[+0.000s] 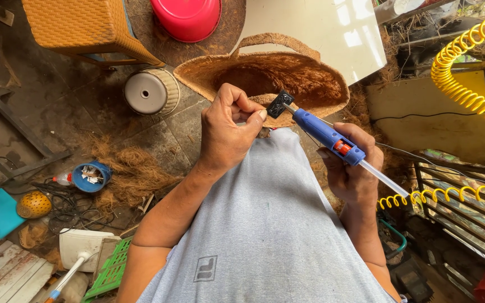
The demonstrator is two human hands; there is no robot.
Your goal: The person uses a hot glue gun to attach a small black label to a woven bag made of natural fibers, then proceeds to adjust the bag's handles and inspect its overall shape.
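Observation:
My left hand (228, 129) pinches a small black rectangular tag (280, 104) between thumb and fingers, just above my grey shirt. A blue glue gun (325, 136) with an orange trigger and a clear glue stick at its rear sits in my right hand (355, 168). Its nozzle tip touches the black tag. Right behind both hands stands a brown coir-fibre basket (265, 73) with a looped handle, its mouth facing me.
A woven orange stool (85, 28) and red basin (189, 17) stand at the top. A white round container (150, 92), loose coir fibre (133, 171) and a blue tub (91, 177) lie left. A yellow coiled hose (461, 67) hangs right beside a white board (321, 33).

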